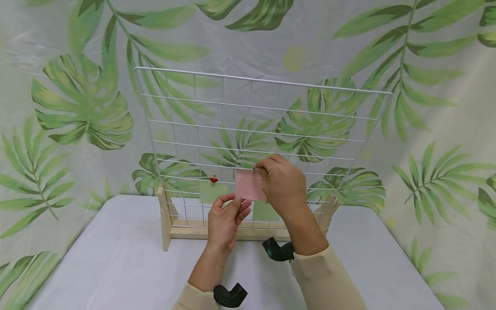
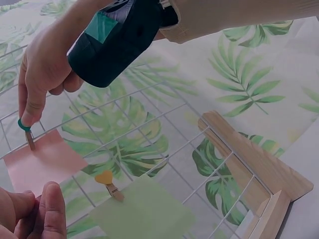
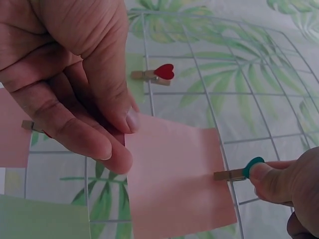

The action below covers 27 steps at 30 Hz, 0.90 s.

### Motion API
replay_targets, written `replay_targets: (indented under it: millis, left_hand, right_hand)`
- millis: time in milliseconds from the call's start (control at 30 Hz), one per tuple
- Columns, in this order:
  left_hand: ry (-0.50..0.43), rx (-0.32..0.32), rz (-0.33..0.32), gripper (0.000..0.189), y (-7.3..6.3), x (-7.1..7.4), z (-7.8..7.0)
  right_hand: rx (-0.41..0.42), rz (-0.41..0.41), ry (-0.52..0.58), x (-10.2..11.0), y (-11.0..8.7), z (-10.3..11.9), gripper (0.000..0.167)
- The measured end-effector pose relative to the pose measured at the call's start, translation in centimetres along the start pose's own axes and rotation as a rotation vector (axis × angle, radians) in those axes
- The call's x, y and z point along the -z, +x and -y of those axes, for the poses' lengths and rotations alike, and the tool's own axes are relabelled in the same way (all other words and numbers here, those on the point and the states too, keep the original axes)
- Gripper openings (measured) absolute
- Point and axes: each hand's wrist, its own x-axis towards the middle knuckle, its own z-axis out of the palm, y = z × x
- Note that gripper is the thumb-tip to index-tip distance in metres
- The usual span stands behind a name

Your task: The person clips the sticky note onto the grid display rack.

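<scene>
A square pink sticky note [image 1: 247, 186] lies against the white wire grid [image 1: 263, 80]. My left hand [image 1: 223, 224] pinches the note's lower edge between thumb and fingers. At its top edge, my right hand [image 1: 286, 186] grips a small wooden clothespin [image 3: 229, 175] with a teal decoration; the clothespin's tip overlaps the note and a grid wire. Left of this note hangs a green note [image 1: 208, 194] under a clothespin with a red heart [image 1: 214, 180]. Lower right, another green note [image 2: 144, 211] hangs from a clothespin with a yellow heart [image 2: 104, 178].
Wooden feet and a crossbar [image 1: 248, 234] hold the grid upright on a white-covered table [image 1: 128, 258]. In the right wrist view, part of another pink note [image 3: 12, 134] shows at the left edge. A leaf-patterned cloth [image 1: 248, 47] hangs behind the grid.
</scene>
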Motion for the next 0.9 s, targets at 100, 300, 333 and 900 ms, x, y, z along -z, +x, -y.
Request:
replay_targets:
  millis: [100,300,333,900]
  left_hand:
    - [-0.002,0.0,-0.004,0.015,0.04,0.03,-0.06]
    - [-0.01,0.0,-0.012,0.013,0.13,0.13,-0.13]
    - [-0.012,0.0,-0.012,0.013,0.14,0.13,-0.14]
    - [0.167,-0.051,-0.032,0.03,0.25,0.5,-0.17]
  right_hand:
    - [-0.01,0.023,-0.004,0.03,0.12,0.12,0.005]
    - [-0.043,0.049,0.0,-0.01,0.19,0.3,0.007]
    - [-0.047,0.049,0.001,-0.03,0.2,0.31,0.007]
    - [-0.128,0.103,-0.002,0.04,0.01,0.22,0.017]
